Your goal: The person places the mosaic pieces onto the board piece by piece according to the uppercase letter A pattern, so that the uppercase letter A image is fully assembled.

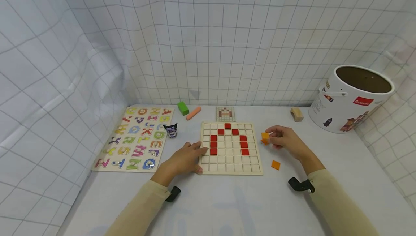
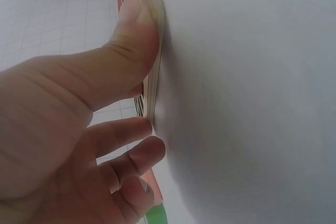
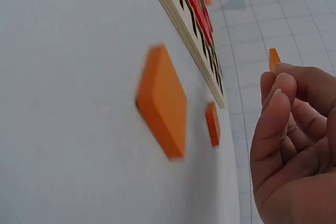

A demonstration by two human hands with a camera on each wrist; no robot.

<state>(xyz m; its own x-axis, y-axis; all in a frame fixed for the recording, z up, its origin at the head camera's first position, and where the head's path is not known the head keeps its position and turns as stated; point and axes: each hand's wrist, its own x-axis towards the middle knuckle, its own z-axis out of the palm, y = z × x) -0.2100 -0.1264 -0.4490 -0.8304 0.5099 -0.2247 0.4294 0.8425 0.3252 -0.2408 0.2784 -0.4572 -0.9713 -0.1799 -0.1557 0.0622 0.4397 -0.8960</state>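
Note:
My right hand [image 1: 282, 139] pinches an orange square tile [image 1: 265, 136] between thumb and fingertips, raised beside the right edge of a wooden grid board [image 1: 229, 160]. Under that tile a second orange tile [image 3: 213, 124] lies on the table. Closer to me lies a third orange tile [image 3: 165, 100]. Red tiles [image 1: 213, 144] sit in the board's cells in an arch shape. At the board's left edge rests my left hand [image 1: 185, 158], fingers spread. Its thumb [image 2: 139, 35] presses the board's side near the front corner.
Behind the board is a small pattern card [image 1: 225, 114]. An alphabet puzzle board [image 1: 130, 140], a dark figurine [image 1: 171, 130], a green block [image 1: 183, 108] and an orange stick [image 1: 193, 113] lie left. A wooden arch block [image 1: 297, 114] and white bucket [image 1: 344, 102] stand right.

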